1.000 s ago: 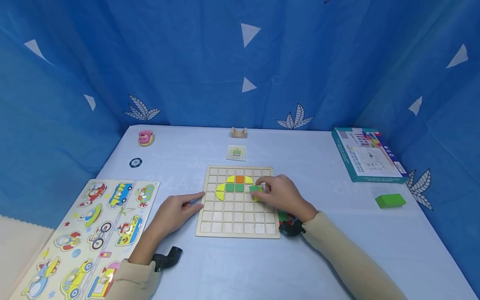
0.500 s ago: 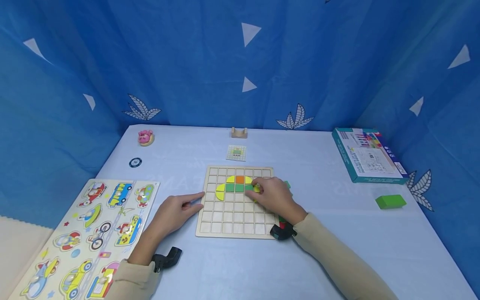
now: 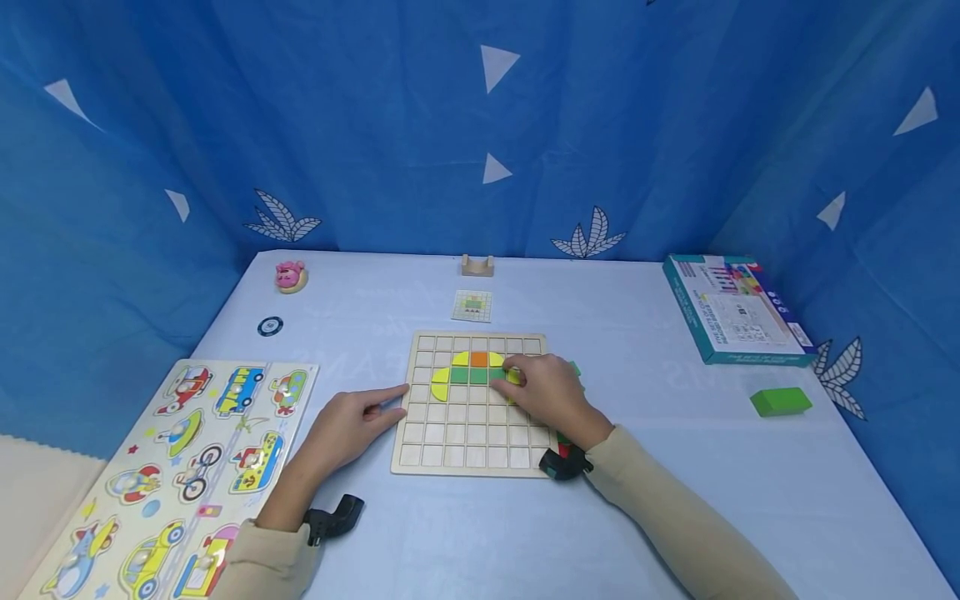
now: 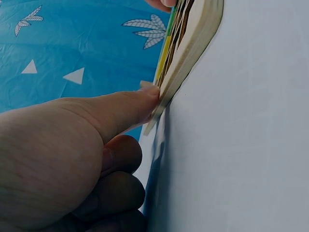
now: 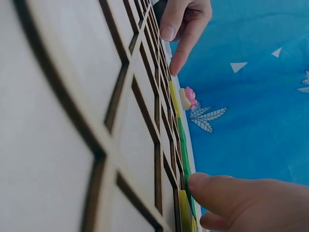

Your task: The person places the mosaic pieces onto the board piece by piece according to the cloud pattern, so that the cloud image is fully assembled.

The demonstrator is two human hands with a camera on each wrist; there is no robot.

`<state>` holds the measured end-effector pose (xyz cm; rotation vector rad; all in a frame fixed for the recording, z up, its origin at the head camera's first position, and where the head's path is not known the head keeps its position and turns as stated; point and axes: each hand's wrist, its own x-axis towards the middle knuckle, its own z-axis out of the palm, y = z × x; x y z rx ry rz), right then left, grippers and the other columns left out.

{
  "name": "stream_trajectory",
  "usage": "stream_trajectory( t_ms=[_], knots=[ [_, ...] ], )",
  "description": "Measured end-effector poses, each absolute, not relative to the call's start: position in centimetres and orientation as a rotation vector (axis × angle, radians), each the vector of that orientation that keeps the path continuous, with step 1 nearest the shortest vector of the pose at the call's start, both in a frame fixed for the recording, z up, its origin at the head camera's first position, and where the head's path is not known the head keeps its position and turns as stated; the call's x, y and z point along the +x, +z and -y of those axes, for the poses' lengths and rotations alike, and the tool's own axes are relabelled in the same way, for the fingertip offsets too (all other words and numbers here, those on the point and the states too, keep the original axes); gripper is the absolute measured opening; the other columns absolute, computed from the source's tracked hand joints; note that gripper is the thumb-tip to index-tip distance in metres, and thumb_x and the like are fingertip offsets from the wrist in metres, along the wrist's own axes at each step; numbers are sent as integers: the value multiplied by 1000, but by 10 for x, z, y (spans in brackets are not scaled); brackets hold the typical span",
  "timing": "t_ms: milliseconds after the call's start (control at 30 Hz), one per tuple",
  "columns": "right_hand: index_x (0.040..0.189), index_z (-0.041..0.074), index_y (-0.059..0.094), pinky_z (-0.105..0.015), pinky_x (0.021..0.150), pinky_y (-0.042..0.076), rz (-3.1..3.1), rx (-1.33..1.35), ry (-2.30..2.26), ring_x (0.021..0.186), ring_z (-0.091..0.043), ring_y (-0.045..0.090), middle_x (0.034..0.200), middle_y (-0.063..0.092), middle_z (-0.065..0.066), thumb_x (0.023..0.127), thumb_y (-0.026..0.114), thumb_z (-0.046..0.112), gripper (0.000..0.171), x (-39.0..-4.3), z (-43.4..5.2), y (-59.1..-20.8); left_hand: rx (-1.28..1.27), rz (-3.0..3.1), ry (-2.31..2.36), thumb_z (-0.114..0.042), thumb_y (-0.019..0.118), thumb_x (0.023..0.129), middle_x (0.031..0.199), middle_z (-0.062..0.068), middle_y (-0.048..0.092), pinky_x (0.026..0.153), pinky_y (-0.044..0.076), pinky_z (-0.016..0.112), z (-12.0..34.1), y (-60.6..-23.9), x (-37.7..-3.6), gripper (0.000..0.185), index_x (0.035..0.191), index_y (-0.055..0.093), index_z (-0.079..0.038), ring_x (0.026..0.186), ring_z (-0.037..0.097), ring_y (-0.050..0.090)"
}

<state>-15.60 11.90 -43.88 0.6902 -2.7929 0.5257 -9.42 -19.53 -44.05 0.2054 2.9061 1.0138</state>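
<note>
A wooden grid board (image 3: 466, 457) lies on the table, with yellow curved tiles (image 3: 440, 385), an orange square tile (image 3: 479, 359) and a row of green square tiles (image 3: 468, 376) in its cells. My right hand (image 3: 551, 396) is over the board's right part, thumb and index finger pinching another green square tile (image 3: 497, 375) at the right end of the green row. In the right wrist view the thumb (image 5: 207, 186) meets that tile's edge. My left hand (image 3: 351, 427) touches the board's left edge with thumb and index fingertips, both fairly straight; its other fingers are curled under.
Beyond the board lie a small pattern card (image 3: 472, 306) and a wooden holder (image 3: 477, 266). A picture puzzle board (image 3: 172, 467) is at left, near a pink toy (image 3: 290, 277) and a black disc (image 3: 270, 326). A box (image 3: 738, 312) and green block (image 3: 781, 402) stand at right.
My right hand has moved slightly left and brought the green tile from over the board to the cell beside the other green tiles. The left hand has stayed at the board's edge.
</note>
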Motion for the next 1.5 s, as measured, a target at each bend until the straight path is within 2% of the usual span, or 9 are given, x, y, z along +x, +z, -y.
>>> stream_trajectory(
  t_ms=[300,533,667,933,1200,1500],
  knots=[
    [106,14,80,-30,49,29,2774,597,773,46,-11,38,52,42,8,94,76,32,22,-161,-139,-420,203,-2902,1012,-34,76,94,56,-4,42,50,30,29,195,-440,-94,42,134,70,-23,51,14,38],
    [116,12,77,-29,47,32,2831,575,909,48,-15,42,54,43,4,93,78,22,25,-166,-182,-409,207,-2907,1003,-34,76,94,56,-4,42,51,30,29,196,-440,-94,43,135,70,-23,51,13,38],
    [121,14,75,-29,47,32,2908,560,895,49,-17,44,55,44,3,92,79,23,31,-165,-206,-408,204,-2914,996,-33,76,94,57,-4,42,51,30,29,196,-441,-94,43,134,70,-23,52,13,38],
    [120,13,74,-29,49,32,3003,505,914,51,-18,45,56,44,2,92,79,26,32,-160,-236,-420,209,-2909,1004,-34,76,94,57,-5,42,50,31,29,196,-440,-95,42,135,70,-24,52,13,39],
    [108,21,74,-28,50,35,3044,492,987,53,-18,49,57,47,2,86,84,32,27,-154,-244,-436,208,-2904,1015,-35,76,94,56,-5,42,51,31,29,195,-440,-95,42,135,70,-25,51,13,38],
    [112,20,74,-29,54,36,3060,520,998,55,-17,49,59,47,3,85,86,34,33,-151,-240,-439,197,-2901,1002,-34,76,94,56,-4,42,51,31,29,195,-440,-94,43,135,70,-24,51,14,38]
  ],
)
